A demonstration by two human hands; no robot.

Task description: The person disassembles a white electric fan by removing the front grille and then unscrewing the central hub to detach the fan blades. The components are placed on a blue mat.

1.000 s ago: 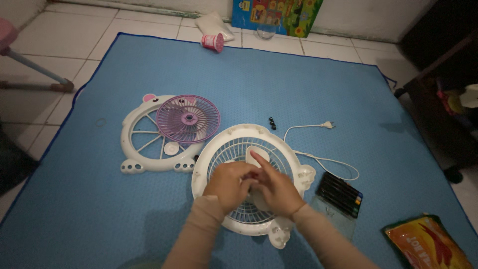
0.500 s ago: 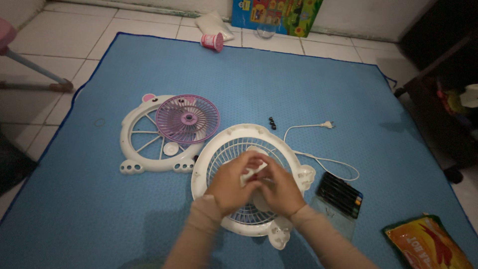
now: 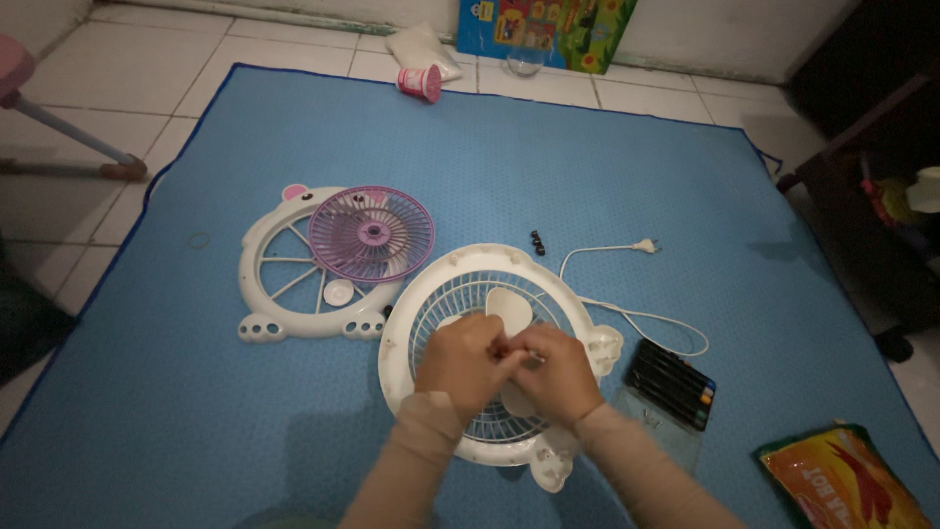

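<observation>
Hands meet over the hub of the white fan body, which lies flat near the middle of the blue mat with its rear grille facing up. The left hand is curled into a fist at the centre, the right hand pressed against it with fingers bent; something small seems pinched between them, but what it is cannot be told. Half a second ago a pale piece showed between the fingers and the upper white blade was mostly covered; now that blade is bare and the hands sit lower and closer together (the work has tightened onto the hub itself). Round as the body is, its only long line runs from the feet nearest the person up to the far rim. Its cord trails right toward the plug. To the left lie the front frame and purple grille, with pens at the right
</observation>
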